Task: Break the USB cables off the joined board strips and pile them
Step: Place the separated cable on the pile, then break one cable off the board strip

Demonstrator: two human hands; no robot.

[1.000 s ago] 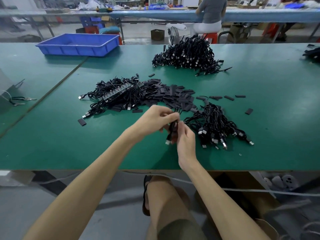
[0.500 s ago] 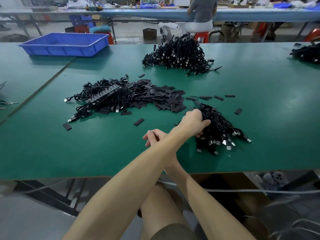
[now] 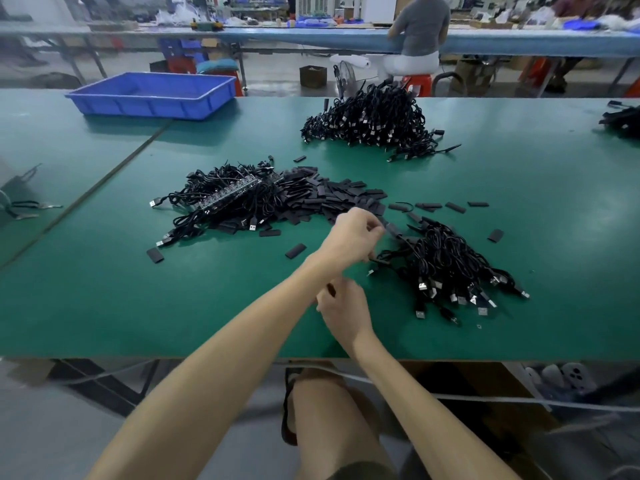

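Observation:
My left hand (image 3: 353,237) reaches across my right arm, with its fingers curled at the left edge of the near pile of loose black USB cables (image 3: 450,268). A small black piece (image 3: 393,230) lies at its fingertips; whether it is held is unclear. My right hand (image 3: 343,308) hovers over the green table (image 3: 104,306) near the front edge. It is partly under my left forearm, fingers loosely curled around a dark spot I cannot identify. The tangle of cables still on joined board strips (image 3: 228,199) lies to the left, beside a heap of black board scraps (image 3: 332,199).
A larger cable pile (image 3: 370,119) sits at the back centre and a blue tray (image 3: 152,95) at the back left. More cables (image 3: 623,121) lie at the right edge. Loose scraps (image 3: 295,250) dot the table. A person sits at the bench behind.
Both hands held a cable together a second ago. My left hand then reached onto the near pile and has now drawn back to its left edge. My right hand stayed low near the front.

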